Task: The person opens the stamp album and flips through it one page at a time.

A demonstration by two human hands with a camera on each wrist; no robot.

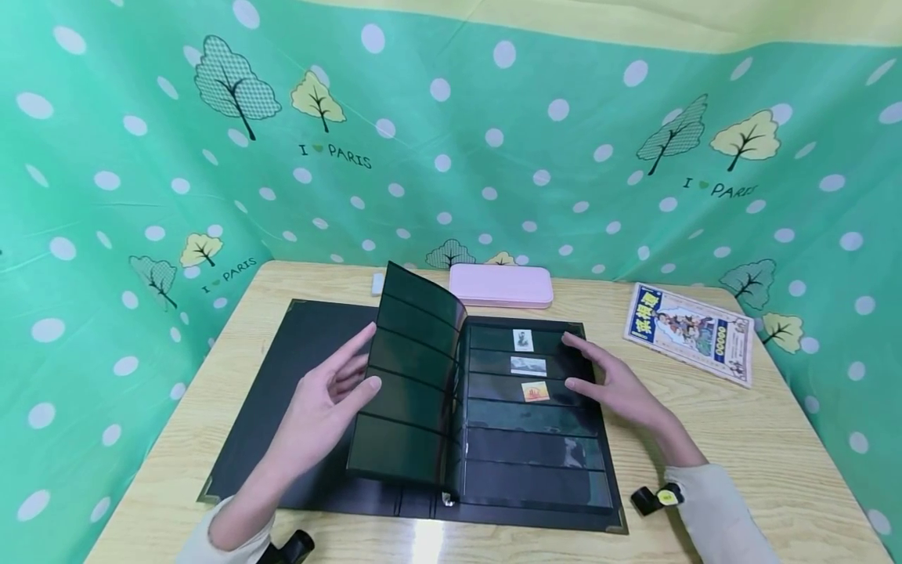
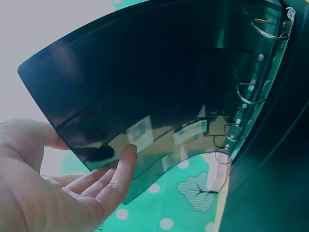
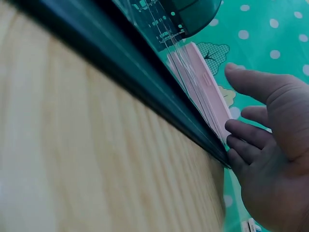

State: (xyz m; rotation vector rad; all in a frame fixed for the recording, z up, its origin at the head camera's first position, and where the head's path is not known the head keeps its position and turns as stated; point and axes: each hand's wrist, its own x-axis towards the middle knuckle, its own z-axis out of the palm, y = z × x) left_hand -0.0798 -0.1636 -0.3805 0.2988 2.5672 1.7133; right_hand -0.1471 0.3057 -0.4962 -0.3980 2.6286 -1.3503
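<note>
A black ring-bound stamp album (image 1: 533, 446) lies spread on the table. One of its black pages (image 1: 412, 372) stands raised and curved, held at its outer edge by my left hand (image 1: 317, 407), thumb on one face and fingers on the other. The left wrist view shows stamps (image 2: 140, 134) on the finger side of this page, by the metal rings (image 2: 251, 93). The flat right page holds several small stamps, among them an orange one (image 1: 535, 391). At that page's right edge is my right hand (image 1: 620, 388), fingers extended and gripping nothing.
Behind the album lies a pink case (image 1: 501, 285), with a small pale block (image 1: 377, 283) left of it. A colourful printed booklet (image 1: 689, 333) lies at the back right. A green patterned cloth (image 1: 451, 157) hangs around the wooden table (image 1: 740, 454).
</note>
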